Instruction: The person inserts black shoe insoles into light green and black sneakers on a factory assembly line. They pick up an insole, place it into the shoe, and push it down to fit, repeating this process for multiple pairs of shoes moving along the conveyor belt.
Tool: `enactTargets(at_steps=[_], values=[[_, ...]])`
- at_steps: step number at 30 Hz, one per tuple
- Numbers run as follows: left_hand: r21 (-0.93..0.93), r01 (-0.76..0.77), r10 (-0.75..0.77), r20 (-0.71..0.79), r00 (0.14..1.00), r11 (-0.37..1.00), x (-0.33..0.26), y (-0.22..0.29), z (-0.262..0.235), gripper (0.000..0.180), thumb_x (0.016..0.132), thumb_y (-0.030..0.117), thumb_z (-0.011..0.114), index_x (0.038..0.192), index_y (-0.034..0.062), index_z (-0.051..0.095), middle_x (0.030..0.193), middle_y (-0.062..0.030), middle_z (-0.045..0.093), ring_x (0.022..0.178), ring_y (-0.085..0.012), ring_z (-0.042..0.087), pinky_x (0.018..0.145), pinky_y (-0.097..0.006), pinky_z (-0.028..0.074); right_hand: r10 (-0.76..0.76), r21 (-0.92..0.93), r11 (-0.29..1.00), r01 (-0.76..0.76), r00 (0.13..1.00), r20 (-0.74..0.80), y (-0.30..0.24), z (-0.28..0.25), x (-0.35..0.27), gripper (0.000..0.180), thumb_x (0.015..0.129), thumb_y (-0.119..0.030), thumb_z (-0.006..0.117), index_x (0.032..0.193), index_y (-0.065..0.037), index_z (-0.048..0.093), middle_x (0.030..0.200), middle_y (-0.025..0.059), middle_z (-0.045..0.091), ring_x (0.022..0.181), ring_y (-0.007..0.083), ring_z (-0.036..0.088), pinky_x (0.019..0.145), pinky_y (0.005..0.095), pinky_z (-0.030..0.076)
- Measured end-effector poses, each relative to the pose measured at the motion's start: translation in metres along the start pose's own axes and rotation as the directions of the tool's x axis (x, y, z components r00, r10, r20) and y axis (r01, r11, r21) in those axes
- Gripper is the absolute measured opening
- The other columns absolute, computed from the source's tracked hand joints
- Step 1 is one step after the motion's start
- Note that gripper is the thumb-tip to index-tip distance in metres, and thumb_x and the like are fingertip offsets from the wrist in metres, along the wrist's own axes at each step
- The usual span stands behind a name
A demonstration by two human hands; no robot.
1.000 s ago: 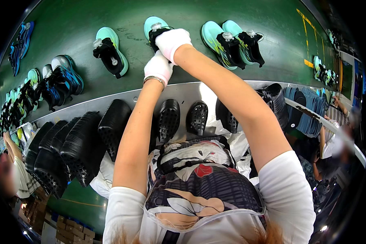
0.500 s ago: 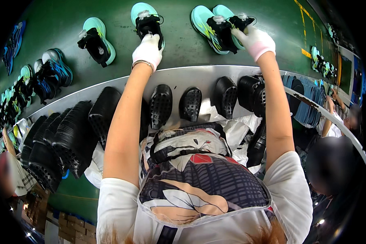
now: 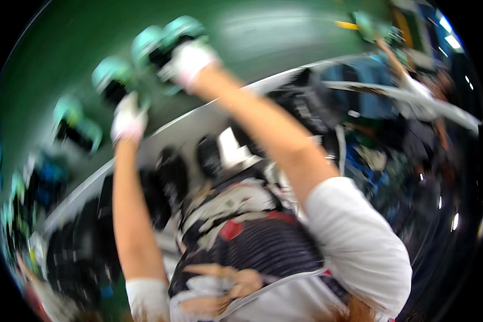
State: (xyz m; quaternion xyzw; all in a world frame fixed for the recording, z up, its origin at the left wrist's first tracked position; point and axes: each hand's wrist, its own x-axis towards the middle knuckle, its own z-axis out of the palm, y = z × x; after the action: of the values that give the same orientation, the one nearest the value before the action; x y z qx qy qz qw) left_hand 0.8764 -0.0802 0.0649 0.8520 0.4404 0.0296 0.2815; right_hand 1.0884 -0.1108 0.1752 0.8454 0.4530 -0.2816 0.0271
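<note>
Motion blur softens the whole head view. My left hand, in a white glove, is closed at the near end of a mint-green and black sneaker on the green work surface. To the right, two more such sneakers lie side by side. My gloved right hand is closed at the collar of the right-hand sneaker and partly covers it. Its neighbour, another mint sneaker, lies between my hands. Further left rests a single mint and black sneaker. My exact finger positions are smeared.
Black ridged shoe-shaped pieces line the metal ledge in front of me. Blue and mint shoes crowd the left. At the right, a co-worker in a white top reaches towards the surface, beyond a pale curved rail.
The view has swung right and tilted, so the scene sits further left. The sneaker pair at my right hand now appears closer to the sneaker at my left hand.
</note>
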Motion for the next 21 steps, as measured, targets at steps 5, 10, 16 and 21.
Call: enactTargets(at_steps=[5, 10, 16, 21], values=[[0.05, 0.018, -0.02, 0.051, 0.998, 0.999, 0.007, -0.029, 0.003, 0.049, 0.083, 0.019, 0.064, 0.123, -0.0043, 0.049, 0.12, -0.0249, 0.054, 0.113, -0.0411, 0.048, 0.098, -0.044, 0.039, -0.381, 0.06, 0.908, 0.416, 0.875, -0.297, 0.019, 0.025, -0.092, 0.031, 0.076, -0.025, 0.061, 0.098, -0.003, 0.061, 0.097, 0.0165, 0.06, 0.091, 0.031, 0.061, 0.078, 0.041, 0.05], [0.072, 0.009, -0.011, 0.022, 1.0, 0.997, 0.017, -0.035, 0.0, 0.05, 0.082, 0.019, 0.064, 0.123, -0.0053, 0.049, 0.122, -0.0251, 0.053, 0.114, -0.0406, 0.048, 0.099, -0.043, 0.038, -0.43, -0.159, 0.871, 0.465, 0.878, 0.21, 0.054, 0.068, -0.179, 0.048, 0.068, -0.035, 0.072, 0.105, -0.006, 0.06, 0.103, 0.0121, 0.056, 0.093, 0.0285, 0.057, 0.075, 0.0379, 0.048], [0.059, -0.021, 0.021, 0.011, 1.0, 0.998, 0.012, -0.051, -0.024, 0.052, 0.082, 0.022, 0.065, 0.123, -0.0058, 0.051, 0.121, -0.0243, 0.054, 0.114, -0.0385, 0.05, 0.099, -0.041, 0.038, -0.462, -0.165, 0.873, 0.459, 0.887, 0.026, 0.064, 0.133, -0.184, 0.03, 0.068, -0.024, 0.069, 0.091, -0.006, 0.064, 0.094, 0.0106, 0.056, 0.085, 0.0251, 0.06, 0.069, 0.0366, 0.05], [0.063, -0.037, 0.038, -0.015, 0.999, 0.997, -0.008, 0.009, -0.062, 0.049, 0.083, 0.019, 0.063, 0.127, 0.0006, 0.05, 0.118, -0.0221, 0.053, 0.099, -0.0356, 0.054, 0.089, -0.04, 0.043, -0.458, -0.056, 0.878, 0.475, 0.869, 0.188, 0.076, 0.098, -0.186, 0.042, 0.059, -0.023, 0.074, 0.095, -0.002, 0.064, 0.099, 0.014, 0.058, 0.093, 0.0292, 0.06, 0.076, 0.0374, 0.051]])
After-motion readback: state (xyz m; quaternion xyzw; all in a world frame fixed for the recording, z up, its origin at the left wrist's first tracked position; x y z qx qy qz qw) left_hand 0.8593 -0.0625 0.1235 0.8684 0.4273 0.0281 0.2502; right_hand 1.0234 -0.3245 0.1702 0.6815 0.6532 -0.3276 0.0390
